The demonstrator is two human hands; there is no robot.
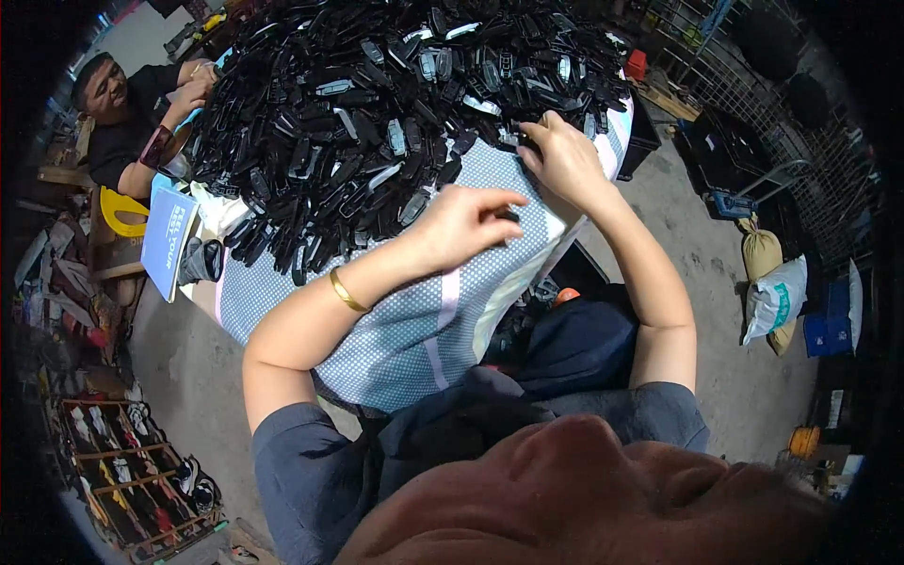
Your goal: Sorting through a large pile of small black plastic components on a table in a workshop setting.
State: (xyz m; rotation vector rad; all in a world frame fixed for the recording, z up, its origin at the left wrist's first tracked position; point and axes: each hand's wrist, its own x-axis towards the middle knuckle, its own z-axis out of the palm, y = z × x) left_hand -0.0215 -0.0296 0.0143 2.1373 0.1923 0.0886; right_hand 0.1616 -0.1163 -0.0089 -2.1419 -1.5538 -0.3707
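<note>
A broad heap of small oblong black plastic parts (377, 122), several with shiny silver-grey faces, covers most of the table. Under it lies a blue-grey dotted cloth (395, 334) with pale stripes. My left hand (461, 226), with a gold bangle on its wrist, hovers over the cloth just in front of the heap; thumb and fingers are curved and apart, and no part shows between them. At the heap's right edge, my right hand (565, 155) has its thumb and forefinger spread beside a small black part; whether they touch it cannot be made out.
Across the table's left side, a person (132, 122) in dark clothes has both hands at the heap. A blue box (169, 235) stands at the left edge. Sacks (777, 292) lie on the floor at right, and a rack (132, 476) stands at lower left.
</note>
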